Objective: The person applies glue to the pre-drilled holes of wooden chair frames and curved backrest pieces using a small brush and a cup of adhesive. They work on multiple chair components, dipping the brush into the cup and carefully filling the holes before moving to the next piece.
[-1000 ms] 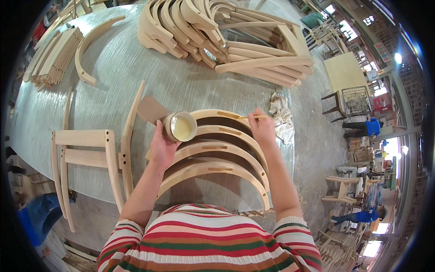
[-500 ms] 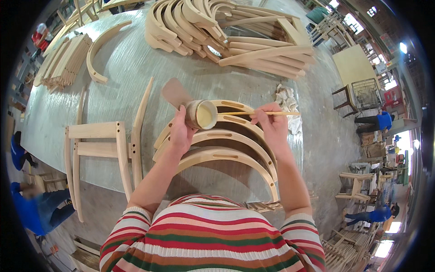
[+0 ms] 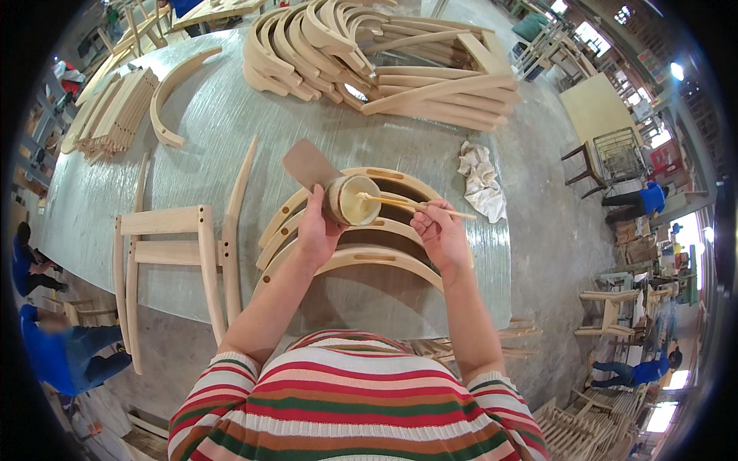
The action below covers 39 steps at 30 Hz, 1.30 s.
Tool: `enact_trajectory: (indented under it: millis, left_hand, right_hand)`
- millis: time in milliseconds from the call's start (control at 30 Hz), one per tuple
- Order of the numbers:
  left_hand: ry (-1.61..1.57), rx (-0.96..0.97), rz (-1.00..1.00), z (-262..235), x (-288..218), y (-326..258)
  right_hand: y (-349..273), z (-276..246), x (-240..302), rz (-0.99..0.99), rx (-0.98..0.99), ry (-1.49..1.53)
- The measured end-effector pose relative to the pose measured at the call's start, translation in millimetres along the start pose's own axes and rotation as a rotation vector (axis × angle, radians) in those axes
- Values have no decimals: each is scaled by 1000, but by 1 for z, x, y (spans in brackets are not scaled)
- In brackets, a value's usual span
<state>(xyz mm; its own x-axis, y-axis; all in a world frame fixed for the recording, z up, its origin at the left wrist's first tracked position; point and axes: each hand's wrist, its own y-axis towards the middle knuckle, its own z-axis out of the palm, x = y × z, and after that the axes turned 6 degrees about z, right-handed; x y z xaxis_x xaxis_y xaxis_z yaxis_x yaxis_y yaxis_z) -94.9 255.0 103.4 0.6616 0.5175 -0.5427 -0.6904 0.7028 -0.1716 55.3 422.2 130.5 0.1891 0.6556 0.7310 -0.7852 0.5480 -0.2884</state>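
Observation:
My left hand [image 3: 317,232] is wrapped round a small round cup [image 3: 333,201], tilted so that its pale cream paste [image 3: 354,213] shows. A flat brown paddle-shaped piece [image 3: 309,164] sticks out at the cup's far left side; whether it is joined to the cup I cannot tell. Between the fingers of my right hand [image 3: 444,237] is a thin wooden stick [image 3: 407,203], its tip in the cup with paste on it. Under both hands lie several curved wooden rails [image 3: 361,255], with slots in their upper edges and holes near their ends.
A wooden frame [image 3: 163,220] stands at the left of the film-covered table [image 3: 223,115]. Farther back are stacked curved parts [image 3: 300,54], shaped legs [image 3: 446,92], slats [image 3: 119,111] and a single curved rail [image 3: 160,100]. A crumpled white cloth [image 3: 482,183] lies near the right edge.
My right hand has moved left and slightly down, bringing the stick's tip from over the farthest rail into the cup. The cup has shifted slightly right.

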Motion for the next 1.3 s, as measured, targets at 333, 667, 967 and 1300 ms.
enact_trajectory:
  millis: [333,667,967,1300]
  left_hand:
    - [29,-6,-24,4,27,25]
    - [106,-124,-29,-13,31,36]
    - [62,-214,120,-49,-18,28]
    - [65,-287,118,-47,-27,20]
  right_hand:
    - [19,-31,-27,83,-174,150]
    - [27,-42,-25,-15,-290,108]
    - [40,-62,-31,-292,-347,-268]
    - [32,-70,-34,-586,-379,-698]
